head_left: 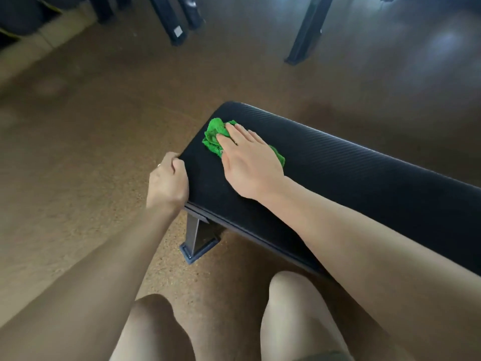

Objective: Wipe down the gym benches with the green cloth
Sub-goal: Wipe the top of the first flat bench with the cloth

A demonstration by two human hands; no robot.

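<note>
A black padded gym bench (pixel 351 175) runs from the centre of the view off to the right. A crumpled green cloth (pixel 214 138) lies on its left end. My right hand (pixel 247 160) lies flat on the cloth, fingers pressing it onto the pad, and part of the cloth is hidden under the palm. My left hand (pixel 169 178) is curled around the bench's near left corner and grips the edge of the pad.
The bench's metal leg and foot (pixel 196 241) stand on the brown speckled floor just ahead of my knees (pixel 291 290). Dark frames of other equipment (pixel 308 29) stand at the back. Open floor lies to the left.
</note>
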